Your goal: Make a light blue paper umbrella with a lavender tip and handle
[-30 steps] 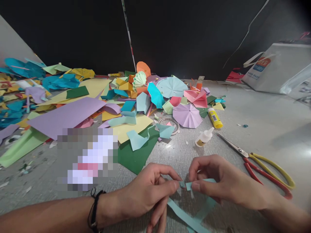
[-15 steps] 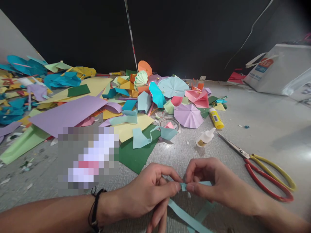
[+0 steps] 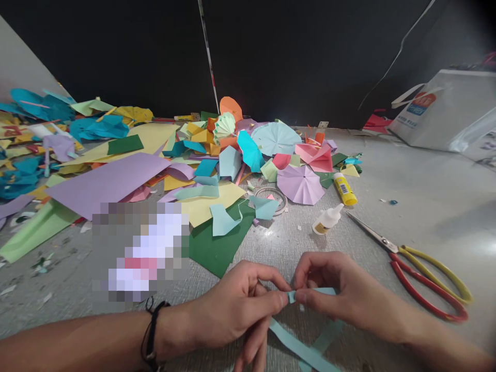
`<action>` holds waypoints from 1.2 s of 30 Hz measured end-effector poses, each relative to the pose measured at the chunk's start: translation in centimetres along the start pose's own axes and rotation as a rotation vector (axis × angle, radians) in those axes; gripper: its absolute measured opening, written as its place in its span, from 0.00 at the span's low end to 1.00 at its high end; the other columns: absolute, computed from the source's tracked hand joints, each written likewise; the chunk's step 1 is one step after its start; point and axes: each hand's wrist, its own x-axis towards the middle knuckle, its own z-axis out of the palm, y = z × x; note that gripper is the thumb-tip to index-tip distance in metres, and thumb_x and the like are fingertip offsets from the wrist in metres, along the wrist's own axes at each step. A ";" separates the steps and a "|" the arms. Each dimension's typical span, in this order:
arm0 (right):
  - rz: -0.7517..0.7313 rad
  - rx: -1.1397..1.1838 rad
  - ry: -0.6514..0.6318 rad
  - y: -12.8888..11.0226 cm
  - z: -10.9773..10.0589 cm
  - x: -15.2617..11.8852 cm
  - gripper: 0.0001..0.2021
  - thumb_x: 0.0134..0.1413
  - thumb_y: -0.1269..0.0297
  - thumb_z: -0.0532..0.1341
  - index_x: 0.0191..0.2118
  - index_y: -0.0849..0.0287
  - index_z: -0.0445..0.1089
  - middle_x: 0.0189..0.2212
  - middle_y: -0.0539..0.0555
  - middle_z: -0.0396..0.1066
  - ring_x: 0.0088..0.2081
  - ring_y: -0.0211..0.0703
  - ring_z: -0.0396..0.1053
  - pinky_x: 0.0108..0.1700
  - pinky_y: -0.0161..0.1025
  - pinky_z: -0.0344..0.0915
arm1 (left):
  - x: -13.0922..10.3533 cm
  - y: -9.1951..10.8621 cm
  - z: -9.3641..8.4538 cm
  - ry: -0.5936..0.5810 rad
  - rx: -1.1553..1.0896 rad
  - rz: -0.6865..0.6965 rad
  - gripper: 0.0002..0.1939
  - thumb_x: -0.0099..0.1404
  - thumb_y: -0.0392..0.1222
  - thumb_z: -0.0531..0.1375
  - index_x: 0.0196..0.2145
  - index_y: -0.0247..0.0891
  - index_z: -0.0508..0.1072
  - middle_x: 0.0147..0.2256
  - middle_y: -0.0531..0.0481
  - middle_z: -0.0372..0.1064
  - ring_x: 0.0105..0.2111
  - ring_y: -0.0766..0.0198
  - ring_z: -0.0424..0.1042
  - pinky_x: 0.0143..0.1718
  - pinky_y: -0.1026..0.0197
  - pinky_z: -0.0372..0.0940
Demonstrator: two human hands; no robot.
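A light blue paper strip (image 3: 324, 291) is pinched between both hands at the bottom centre. My left hand (image 3: 240, 305), with a black cord on its wrist, grips one end between thumb and index finger. My right hand (image 3: 337, 289) pinches the strip just beside the left fingertips, and part of it shows behind the right thumb. Below the hands, another light blue strip (image 3: 300, 347) slants down to the bottom edge. How the strips join is hidden by the fingers.
A white glue bottle (image 3: 326, 219), a yellow glue stick (image 3: 344, 189) and red-and-yellow scissors (image 3: 403, 258) lie to the right. Ahead are a tape ring (image 3: 284, 199), a green sheet (image 3: 222, 248), a purple fan (image 3: 301, 184) and heaped coloured paper. A white bag (image 3: 442, 111) stands back right.
The right fingertips have shifted slightly left, closer to the left ones. The small light blue paper scraps near the tape ring have moved a little, uncovering more of the ring.
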 end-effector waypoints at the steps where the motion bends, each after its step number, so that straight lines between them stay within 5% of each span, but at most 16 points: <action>1: 0.001 -0.003 0.001 0.0 0.0 0.0 0.10 0.57 0.62 0.73 0.35 0.60 0.73 0.26 0.45 0.66 0.25 0.31 0.57 0.25 0.29 0.53 | 0.0 -0.1 -0.1 -0.001 0.001 0.002 0.16 0.72 0.53 0.59 0.46 0.38 0.66 0.11 0.60 0.64 0.09 0.64 0.68 0.13 0.73 0.54; 36: 0.002 -0.191 0.082 0.1 0.5 -0.1 0.05 0.60 0.62 0.66 0.36 0.57 0.73 0.31 0.49 0.74 0.33 0.39 0.65 0.35 0.36 0.62 | 0.0 -0.5 -0.3 0.001 0.062 -0.008 0.17 0.72 0.53 0.60 0.48 0.38 0.64 0.13 0.59 0.66 0.10 0.64 0.69 0.11 0.74 0.56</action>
